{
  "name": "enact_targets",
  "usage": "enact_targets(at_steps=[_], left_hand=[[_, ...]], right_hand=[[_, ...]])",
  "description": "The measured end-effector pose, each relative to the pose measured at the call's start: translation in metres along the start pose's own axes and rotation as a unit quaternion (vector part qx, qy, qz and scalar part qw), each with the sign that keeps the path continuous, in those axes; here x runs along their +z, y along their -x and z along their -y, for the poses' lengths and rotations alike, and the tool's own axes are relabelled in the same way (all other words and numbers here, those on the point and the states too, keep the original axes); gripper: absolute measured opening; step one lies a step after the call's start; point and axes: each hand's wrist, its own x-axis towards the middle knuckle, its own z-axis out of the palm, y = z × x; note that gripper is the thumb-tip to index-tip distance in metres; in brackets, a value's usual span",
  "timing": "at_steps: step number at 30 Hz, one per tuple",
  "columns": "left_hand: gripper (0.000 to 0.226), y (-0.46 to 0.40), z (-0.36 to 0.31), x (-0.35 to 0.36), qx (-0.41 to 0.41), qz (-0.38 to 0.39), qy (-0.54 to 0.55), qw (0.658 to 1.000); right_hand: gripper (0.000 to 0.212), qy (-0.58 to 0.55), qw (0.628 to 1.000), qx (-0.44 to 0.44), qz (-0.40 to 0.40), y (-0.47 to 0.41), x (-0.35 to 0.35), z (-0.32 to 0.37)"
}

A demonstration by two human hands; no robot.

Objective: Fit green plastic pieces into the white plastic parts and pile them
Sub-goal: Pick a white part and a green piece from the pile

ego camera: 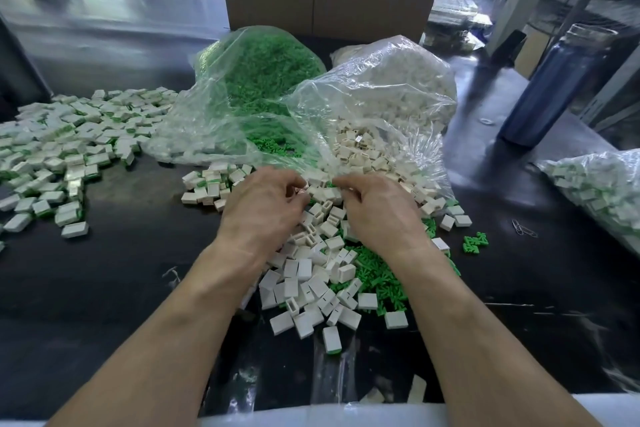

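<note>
Fingers (294,189) curled above heaped white parts (311,274).

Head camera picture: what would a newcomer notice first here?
First, the two bare hands, left hand and right hand, fingers curled over a loose heap of small white plastic box parts at the centre of the dark table. Behind them lie a clear plastic bag of green plastic pieces and a clear bag of white parts. Far left spreads a wide pile of assembled white-and-green parts.

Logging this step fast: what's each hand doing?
Left hand: fingers curled, pinching a small white part.
Right hand: fingers curled; contents cannot be told.
</note>
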Motion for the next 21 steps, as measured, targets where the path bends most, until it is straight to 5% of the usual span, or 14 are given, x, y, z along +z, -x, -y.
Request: enact_targets(at_steps=[6,21], left_hand=[[0.019,-0.0073,0.0002,0.0062,0.007,0.008,-0.042,0.999],[0.014,-0.0024,0.0023,-0.0013,0.013,0.051,0.138,0.989]], right_hand=[[0.036,0.059,0.998,-0.008,0.025,-0.0070,0.0049,0.0008],[0.014,-0.051,0.997,0.042,0.030,-0.0019,-0.0035,0.0013]])
